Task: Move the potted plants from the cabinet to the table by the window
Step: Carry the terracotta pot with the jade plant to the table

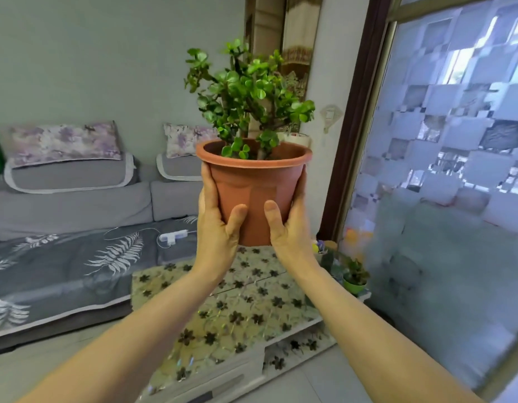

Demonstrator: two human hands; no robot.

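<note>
Held up in mid-air above the flower-patterned table (246, 309): 1 terracotta pot (253, 196) of jade plant (246, 94), gripped on both sides by left hand (218, 228) and right hand (289, 225), fingers wrapped round.

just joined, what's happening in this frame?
A person is carrying a terracotta pot with a leafy green plant, both hands wrapped round its sides: left hand, right hand. It is held in the air above a low table with a flower-patterned cover, where a small green pot already stands near the window.
</note>
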